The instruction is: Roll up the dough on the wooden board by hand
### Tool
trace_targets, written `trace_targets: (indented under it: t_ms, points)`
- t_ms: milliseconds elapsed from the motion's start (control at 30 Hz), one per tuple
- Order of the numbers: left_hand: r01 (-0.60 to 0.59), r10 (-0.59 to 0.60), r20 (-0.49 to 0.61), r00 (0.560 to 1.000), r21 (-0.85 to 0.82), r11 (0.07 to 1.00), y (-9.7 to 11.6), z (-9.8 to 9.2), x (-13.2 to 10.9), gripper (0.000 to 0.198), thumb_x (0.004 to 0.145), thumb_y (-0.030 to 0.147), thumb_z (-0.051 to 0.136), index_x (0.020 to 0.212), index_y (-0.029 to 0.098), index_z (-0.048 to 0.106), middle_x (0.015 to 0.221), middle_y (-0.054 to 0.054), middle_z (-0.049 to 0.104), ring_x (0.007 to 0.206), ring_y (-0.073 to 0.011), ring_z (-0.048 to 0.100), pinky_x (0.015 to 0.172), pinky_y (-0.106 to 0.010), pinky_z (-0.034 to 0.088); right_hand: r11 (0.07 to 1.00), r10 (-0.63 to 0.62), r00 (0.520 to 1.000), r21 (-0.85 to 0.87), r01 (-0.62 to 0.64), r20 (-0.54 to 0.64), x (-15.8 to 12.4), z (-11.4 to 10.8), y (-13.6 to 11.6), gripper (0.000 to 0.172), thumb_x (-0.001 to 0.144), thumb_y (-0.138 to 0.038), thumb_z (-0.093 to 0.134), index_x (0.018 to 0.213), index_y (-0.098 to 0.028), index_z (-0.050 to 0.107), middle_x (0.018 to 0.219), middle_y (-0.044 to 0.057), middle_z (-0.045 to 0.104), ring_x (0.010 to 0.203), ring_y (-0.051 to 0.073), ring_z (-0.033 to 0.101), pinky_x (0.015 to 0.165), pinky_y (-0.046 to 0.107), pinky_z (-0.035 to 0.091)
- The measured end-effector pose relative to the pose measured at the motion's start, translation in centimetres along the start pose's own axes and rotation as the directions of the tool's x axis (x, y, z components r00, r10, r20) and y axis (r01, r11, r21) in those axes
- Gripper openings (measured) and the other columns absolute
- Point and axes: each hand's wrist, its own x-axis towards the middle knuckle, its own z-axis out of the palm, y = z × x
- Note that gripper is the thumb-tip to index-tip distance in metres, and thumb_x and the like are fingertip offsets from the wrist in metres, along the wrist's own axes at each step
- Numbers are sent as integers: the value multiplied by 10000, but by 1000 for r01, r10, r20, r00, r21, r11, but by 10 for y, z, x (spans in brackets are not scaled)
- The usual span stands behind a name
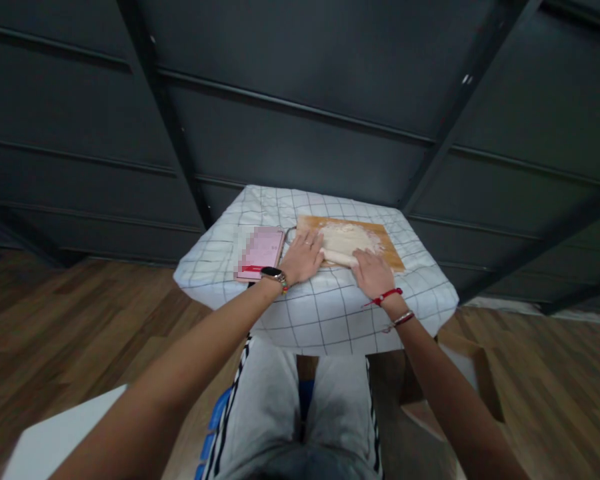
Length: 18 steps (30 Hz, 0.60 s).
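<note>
A pale sheet of dough (347, 238) lies on a floured wooden board (393, 255), its near edge folded into a thick roll. My left hand (304, 255) is at the roll's left end. Its fingers are stretched out flat over the board and touch the dough's side. At the right end of the roll, my right hand (373, 272) has its fingers bent over the dough, with the thumb close to the near edge. The undersides of both hands are hidden.
Beside my left hand lies a pink tablet-like object (267, 248), partly blurred, with a red strip. A checked cloth (325, 320) covers the small table. Dark panels (300, 133) stand behind it. An open cardboard box (485, 373) sits on the floor at right, a white surface (65, 433) at lower left.
</note>
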Motion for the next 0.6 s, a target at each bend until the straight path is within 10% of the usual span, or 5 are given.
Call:
trace_targets:
  t_ms: [300, 600]
  points:
    - [-73, 73, -51, 996, -1, 997, 2, -7, -17, 560, 964, 389, 191, 1395, 71, 354, 1448, -147, 341, 1363, -263, 243, 1111, -408, 195, 979, -184, 940, 31, 201, -289, -20, 17, 13, 359, 883, -149, 434, 1209, -136, 585, 1195, 69, 610, 1099, 180, 534, 965, 306, 361]
    - [136, -141, -34, 989, -120, 983, -14, -20, 63, 528, 966, 341, 154, 1377, 83, 365, 1360, -148, 457, 1304, -265, 341, 1046, -400, 286, 960, -234, 955, 115, 257, -181, 44, -27, 55, 366, 815, -186, 569, 1178, -183, 613, 1210, 58, 607, 1113, 209, 545, 947, 364, 416]
